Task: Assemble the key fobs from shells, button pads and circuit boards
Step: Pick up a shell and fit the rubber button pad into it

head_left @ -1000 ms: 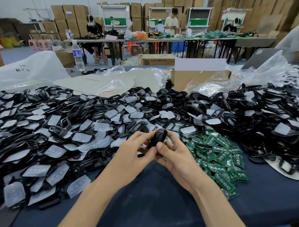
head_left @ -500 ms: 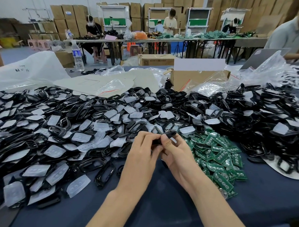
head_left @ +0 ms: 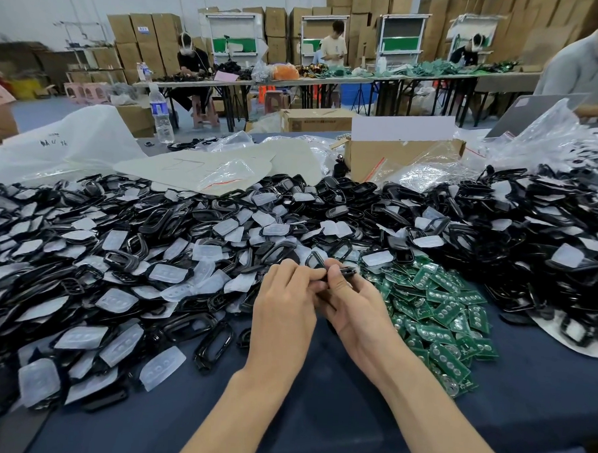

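Both hands meet over the near middle of the counter (head_left: 333,419), which is covered in dark blue cloth. The left hand (head_left: 285,304) and the right hand (head_left: 360,309) are drawn close together with fingers curled, and they pinch a small black key fob shell (head_left: 343,273) between their fingertips, just above the near edge of the piles. A broad heap of black shells (head_left: 217,341) spreads to the left, mixed with translucent button pads (head_left: 161,367). Just right of the hands lies a pile of green circuit boards (head_left: 438,311), and past it rises a second heap (head_left: 546,257) of shells and pads. At the far side of the counter are an open cardboard box (head_left: 389,158), clear plastic bags (head_left: 440,171) and a water bottle (head_left: 161,117).
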The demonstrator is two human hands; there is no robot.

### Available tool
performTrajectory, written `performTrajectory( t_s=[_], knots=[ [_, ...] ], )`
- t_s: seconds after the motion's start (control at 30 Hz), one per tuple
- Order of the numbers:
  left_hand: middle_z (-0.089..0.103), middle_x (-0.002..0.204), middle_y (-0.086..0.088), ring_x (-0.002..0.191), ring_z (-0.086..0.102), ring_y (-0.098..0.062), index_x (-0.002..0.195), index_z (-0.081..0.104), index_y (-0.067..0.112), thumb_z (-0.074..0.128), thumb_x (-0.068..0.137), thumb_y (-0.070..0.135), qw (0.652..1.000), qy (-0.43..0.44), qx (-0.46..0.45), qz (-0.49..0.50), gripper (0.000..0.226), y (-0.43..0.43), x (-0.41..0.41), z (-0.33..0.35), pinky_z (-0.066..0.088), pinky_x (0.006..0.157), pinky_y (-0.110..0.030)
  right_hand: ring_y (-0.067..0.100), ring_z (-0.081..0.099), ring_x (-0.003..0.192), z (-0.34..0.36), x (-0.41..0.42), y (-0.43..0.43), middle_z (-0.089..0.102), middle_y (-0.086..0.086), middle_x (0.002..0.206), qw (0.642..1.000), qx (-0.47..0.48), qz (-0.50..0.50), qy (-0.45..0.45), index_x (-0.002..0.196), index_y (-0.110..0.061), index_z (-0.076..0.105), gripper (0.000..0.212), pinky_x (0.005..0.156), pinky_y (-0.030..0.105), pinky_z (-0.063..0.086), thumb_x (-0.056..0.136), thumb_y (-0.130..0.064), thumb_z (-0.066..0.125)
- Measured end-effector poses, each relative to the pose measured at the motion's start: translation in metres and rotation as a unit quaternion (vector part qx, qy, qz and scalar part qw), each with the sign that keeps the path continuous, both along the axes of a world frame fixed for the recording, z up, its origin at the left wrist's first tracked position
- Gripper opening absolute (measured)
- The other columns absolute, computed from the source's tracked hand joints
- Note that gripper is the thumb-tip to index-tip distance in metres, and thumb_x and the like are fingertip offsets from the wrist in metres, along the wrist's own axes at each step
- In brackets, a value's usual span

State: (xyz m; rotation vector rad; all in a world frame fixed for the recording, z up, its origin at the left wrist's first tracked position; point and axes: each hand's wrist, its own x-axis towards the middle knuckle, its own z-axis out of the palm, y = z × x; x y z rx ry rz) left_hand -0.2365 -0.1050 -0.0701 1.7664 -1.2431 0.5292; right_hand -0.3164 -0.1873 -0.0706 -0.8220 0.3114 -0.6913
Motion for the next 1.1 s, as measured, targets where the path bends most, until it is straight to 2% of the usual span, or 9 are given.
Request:
performTrajectory(
  t_s=[0.17, 0.3, 0.5, 0.6, 0.7, 0.8, 0.9, 0.97, 1.1],
  knots=[
    [0.052, 0.112, 0.022, 0.107, 0.052, -0.005, 0.118, 0.057, 0.031, 0.06, 0.094, 0.035, 0.993, 0.105, 0.012, -0.054, 0.025, 0.005, 0.007, -0.004, 0.043, 0.091, -0.018, 0.023, 0.073, 0.095, 0.005, -0.005, -0.002, 0.075, 0.015, 0.106, 0.999, 0.038, 0.014, -0.021, 0.118, -0.004, 0.064, 0.04, 0.078, 0.03, 0.06, 0.087, -0.029, 0.064],
    [0.055, 0.112, 0.024, 0.108, 0.055, -0.006, 0.116, 0.06, 0.039, 0.066, 0.095, 0.024, 0.985, 0.16, 0.009, -0.063, 0.027, 0.006, 0.009, -0.004, 0.041, 0.088, -0.012, 0.021, 0.074, 0.096, 0.007, -0.008, -0.003, 0.075, 0.012, 0.112, 0.999, 0.027, 0.017, -0.024, 0.122, -0.006, 0.063, 0.033, 0.08, 0.031, 0.06, 0.093, -0.021, 0.059],
    [0.072, 0.104, 0.016, 0.093, 0.067, -0.002, 0.109, 0.07, 0.039, 0.06, 0.101, 0.022, 0.9, 0.401, -0.022, -0.168, 0.021, 0.011, 0.007, 0.007, 0.049, 0.078, -0.013, 0.022, 0.068, 0.117, 0.004, -0.009, -0.008, 0.072, 0.01, 0.123, 0.999, -0.044, -0.002, 0.0, 0.126, -0.012, 0.062, 0.034, 0.089, 0.028, 0.058, 0.103, 0.005, 0.043],
    [0.066, 0.103, 0.016, 0.095, 0.066, -0.002, 0.106, 0.069, 0.043, 0.066, 0.097, 0.024, 0.918, 0.364, 0.002, -0.155, 0.021, 0.011, 0.011, 0.012, 0.049, 0.078, -0.016, 0.02, 0.068, 0.117, 0.002, -0.01, -0.004, 0.073, 0.004, 0.116, 0.992, -0.119, -0.002, 0.04, 0.119, -0.022, 0.071, 0.043, 0.091, 0.027, 0.056, 0.103, 0.008, 0.045],
    [0.059, 0.104, 0.019, 0.095, 0.062, -0.005, 0.108, 0.068, 0.046, 0.066, 0.097, 0.023, 0.945, 0.286, 0.044, -0.152, 0.025, 0.011, 0.014, 0.014, 0.049, 0.076, -0.017, 0.01, 0.066, 0.117, 0.002, -0.012, -0.001, 0.073, -0.01, 0.12, 0.96, -0.251, -0.019, 0.126, 0.119, -0.048, 0.069, 0.057, 0.096, 0.024, 0.053, 0.103, 0.003, 0.049],
    [0.057, 0.104, 0.02, 0.095, 0.06, -0.004, 0.11, 0.069, 0.038, 0.065, 0.097, 0.019, 0.963, 0.224, 0.044, -0.147, 0.024, 0.011, 0.014, 0.015, 0.044, 0.077, -0.01, 0.006, 0.066, 0.116, 0.0, -0.011, 0.001, 0.072, -0.016, 0.12, 0.951, -0.277, -0.026, 0.133, 0.122, -0.051, 0.064, 0.052, 0.096, 0.021, 0.053, 0.103, -0.004, 0.054],
    [0.059, 0.102, 0.016, 0.092, 0.061, -0.007, 0.109, 0.072, 0.035, 0.066, 0.096, 0.014, 0.965, 0.229, -0.005, -0.131, 0.025, 0.009, 0.013, 0.017, 0.043, 0.074, -0.009, 0.016, 0.065, 0.122, 0.004, -0.008, 0.004, 0.071, -0.003, 0.127, 0.99, -0.133, -0.008, 0.038, 0.133, -0.029, 0.063, 0.035, 0.096, 0.029, 0.056, 0.099, -0.022, 0.058],
    [0.057, 0.1, 0.014, 0.091, 0.061, -0.008, 0.109, 0.074, 0.036, 0.067, 0.094, 0.012, 0.963, 0.236, -0.026, -0.128, 0.029, 0.008, 0.011, 0.018, 0.043, 0.072, -0.01, 0.024, 0.063, 0.125, 0.008, -0.007, 0.006, 0.07, 0.008, 0.128, 0.999, -0.026, 0.013, -0.02, 0.133, -0.013, 0.063, 0.044, 0.094, 0.031, 0.057, 0.094, -0.033, 0.055],
    [0.057, 0.099, 0.016, 0.099, 0.062, -0.008, 0.107, 0.073, 0.039, 0.065, 0.091, 0.014, 0.964, 0.222, -0.055, -0.135, 0.031, 0.004, 0.003, 0.018, 0.045, 0.08, -0.012, 0.029, 0.062, 0.126, 0.013, -0.003, 0.016, 0.067, 0.017, 0.131, 0.998, 0.036, 0.022, -0.039, 0.131, -0.002, 0.062, 0.052, 0.092, 0.028, 0.057, 0.093, -0.036, 0.054]
  ],
)
